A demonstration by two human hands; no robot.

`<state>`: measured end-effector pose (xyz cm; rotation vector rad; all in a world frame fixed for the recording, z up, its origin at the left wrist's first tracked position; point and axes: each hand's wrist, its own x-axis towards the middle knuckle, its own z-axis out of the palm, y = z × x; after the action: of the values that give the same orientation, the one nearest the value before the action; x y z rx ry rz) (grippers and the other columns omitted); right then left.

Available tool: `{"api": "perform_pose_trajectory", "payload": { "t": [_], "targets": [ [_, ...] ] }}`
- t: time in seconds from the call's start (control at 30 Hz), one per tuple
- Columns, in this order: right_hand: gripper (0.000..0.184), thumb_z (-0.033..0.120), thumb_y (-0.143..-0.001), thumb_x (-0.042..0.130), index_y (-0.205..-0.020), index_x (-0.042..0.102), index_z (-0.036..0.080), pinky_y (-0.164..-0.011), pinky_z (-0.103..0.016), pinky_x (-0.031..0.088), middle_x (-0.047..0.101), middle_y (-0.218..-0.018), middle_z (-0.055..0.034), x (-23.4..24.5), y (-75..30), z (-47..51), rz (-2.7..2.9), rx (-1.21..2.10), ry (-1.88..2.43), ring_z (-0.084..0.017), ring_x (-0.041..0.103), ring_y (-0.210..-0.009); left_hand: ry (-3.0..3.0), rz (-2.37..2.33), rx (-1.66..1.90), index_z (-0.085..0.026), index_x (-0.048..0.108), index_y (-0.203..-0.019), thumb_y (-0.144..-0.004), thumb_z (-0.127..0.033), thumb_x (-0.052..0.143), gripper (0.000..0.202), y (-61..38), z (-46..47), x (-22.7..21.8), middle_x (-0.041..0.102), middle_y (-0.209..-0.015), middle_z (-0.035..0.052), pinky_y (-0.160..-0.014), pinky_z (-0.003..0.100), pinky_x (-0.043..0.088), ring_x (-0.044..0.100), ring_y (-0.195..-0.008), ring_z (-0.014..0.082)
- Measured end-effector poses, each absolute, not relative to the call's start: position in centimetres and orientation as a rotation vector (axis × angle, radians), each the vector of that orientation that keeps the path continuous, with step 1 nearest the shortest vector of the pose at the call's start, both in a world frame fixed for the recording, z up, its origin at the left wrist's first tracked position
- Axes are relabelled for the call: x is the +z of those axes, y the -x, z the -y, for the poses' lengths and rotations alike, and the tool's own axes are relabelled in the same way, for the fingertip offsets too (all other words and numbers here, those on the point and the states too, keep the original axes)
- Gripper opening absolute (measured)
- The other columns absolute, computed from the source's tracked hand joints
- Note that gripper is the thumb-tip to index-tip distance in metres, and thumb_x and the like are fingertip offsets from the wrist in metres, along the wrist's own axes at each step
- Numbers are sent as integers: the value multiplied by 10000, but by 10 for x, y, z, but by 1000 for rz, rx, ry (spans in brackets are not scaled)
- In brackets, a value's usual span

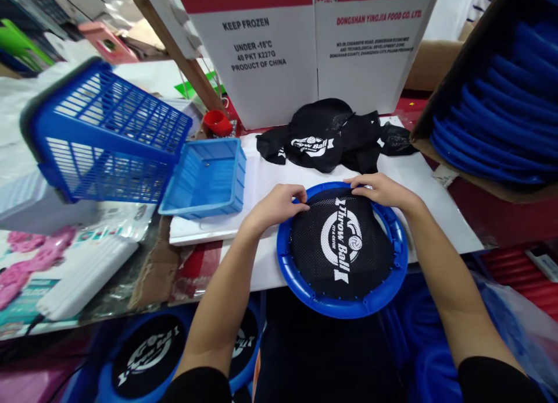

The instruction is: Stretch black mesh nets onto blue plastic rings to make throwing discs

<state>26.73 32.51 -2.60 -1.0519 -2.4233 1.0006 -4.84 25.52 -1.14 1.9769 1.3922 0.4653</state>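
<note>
A round blue plastic ring [305, 286] lies on the white board at the table's near edge, with a black mesh net [342, 246] printed "Throw Ball" stretched across it. My left hand [279, 204] pinches the net's far left edge against the rim. My right hand [377, 189] grips the net's far right edge, fingers curled over the rim. A heap of more black nets [331, 136] lies just beyond the ring.
A small blue tray [207, 179] and a tilted blue basket [104, 138] stand at left. White cartons [305, 48] wall off the back. A box of stacked blue rings [501, 100] is at right. Finished discs [148, 353] lie below the table edge.
</note>
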Motion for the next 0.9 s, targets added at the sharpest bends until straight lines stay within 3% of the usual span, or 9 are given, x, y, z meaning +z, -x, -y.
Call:
{"api": "perform_pose_trajectory", "payload": {
  "t": [0.2, 0.53, 0.9],
  "targets": [
    [232, 454, -926, 639, -935, 770, 263, -1156, -511, 488, 787, -1322, -68, -31, -267, -332, 2391, 1021, 992, -307, 700, -1275, -1862, -1377, 552, -203, 663, -735, -783, -278, 758, 130, 54, -257, -10, 746, -829, 23, -875, 374, 553, 678, -861, 200],
    [351, 534, -958, 612, -884, 756, 223, -1159, -530, 471, 704, -1371, -101, -32, -268, -342, 2390, 1183, 951, -298, 654, -1244, -1732, -1369, 572, -190, 737, -882, -787, -248, 766, 115, 61, -263, -15, 788, -866, 47, -857, 377, 594, 722, -837, 194],
    [328, 504, -981, 560, -880, 729, 242, -1130, -477, 481, 707, -1381, -76, -34, -267, -342, 2460, 1089, 966, -279, 649, -1216, -1779, -1349, 560, -194, 758, -889, -795, -230, 737, 103, 64, -266, -19, 812, -936, 56, -902, 382, 597, 743, -902, 206]
  ]
}}
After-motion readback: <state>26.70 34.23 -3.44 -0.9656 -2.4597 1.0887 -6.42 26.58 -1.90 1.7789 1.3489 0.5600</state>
